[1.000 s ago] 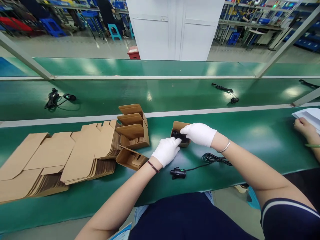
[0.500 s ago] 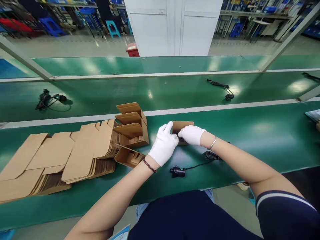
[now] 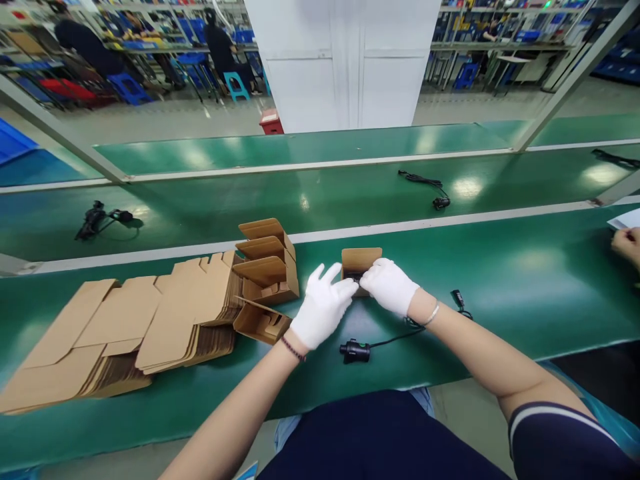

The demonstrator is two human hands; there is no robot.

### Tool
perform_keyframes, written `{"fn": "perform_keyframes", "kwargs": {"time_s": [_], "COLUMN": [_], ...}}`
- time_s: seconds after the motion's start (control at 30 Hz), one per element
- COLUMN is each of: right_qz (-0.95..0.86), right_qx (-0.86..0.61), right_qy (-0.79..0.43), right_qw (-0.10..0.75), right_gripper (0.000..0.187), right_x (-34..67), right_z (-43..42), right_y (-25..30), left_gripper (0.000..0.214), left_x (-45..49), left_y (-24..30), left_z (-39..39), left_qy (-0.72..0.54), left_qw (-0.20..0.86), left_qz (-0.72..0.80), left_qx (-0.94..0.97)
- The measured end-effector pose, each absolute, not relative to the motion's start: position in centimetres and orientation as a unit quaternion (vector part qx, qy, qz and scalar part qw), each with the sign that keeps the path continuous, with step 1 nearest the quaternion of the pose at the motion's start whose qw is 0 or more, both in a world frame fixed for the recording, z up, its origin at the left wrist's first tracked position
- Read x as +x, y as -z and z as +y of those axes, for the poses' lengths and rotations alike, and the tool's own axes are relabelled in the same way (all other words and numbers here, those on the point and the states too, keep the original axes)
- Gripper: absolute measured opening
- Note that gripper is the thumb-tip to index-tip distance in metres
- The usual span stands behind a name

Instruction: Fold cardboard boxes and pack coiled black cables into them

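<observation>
In the small cardboard box (image 3: 361, 261), a black plastic piece (image 3: 354, 276); gloved left hand (image 3: 323, 307) and right hand (image 3: 389, 287) together at its rim.

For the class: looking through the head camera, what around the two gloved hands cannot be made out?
Head view, all items:
Black item in the small carton: mostly hidden by the left hand, the right hand and the carton's flap.
Any markings on the black cable-end device: too small to read.
Sheet of paper: cut off by the right edge.
</observation>
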State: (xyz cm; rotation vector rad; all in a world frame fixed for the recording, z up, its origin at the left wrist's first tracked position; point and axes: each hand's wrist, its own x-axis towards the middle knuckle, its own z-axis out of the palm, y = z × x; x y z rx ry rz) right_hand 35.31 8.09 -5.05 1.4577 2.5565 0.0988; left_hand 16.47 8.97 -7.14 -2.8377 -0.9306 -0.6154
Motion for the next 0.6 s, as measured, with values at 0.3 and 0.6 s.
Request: {"fn": "perform_keyframes", "kwargs": {"time_s": [0.3, 0.6], "right_qz": [0.760, 0.752], "right_qx": [0.650, 0.658], "right_qy": [-0.014, -0.002], "right_qw": [-0.005, -0.030], "right_gripper": [0.033, 0.038], "right_x": [36.6, 34.7], "right_z": [4.3, 20.4], "right_y": [8.9, 8.4], "left_gripper": [0.031, 0.026], "left_x": [13.7, 13.7], "left_y": [14.5, 13.7], "left_z": [4.4, 3.5], "left_qy": [0.303, 0.407], "left_qw": [-0.101, -0.054], "left_qz": [-0.469, -0.369], "left_qx": [-0.824, -0.834]}}
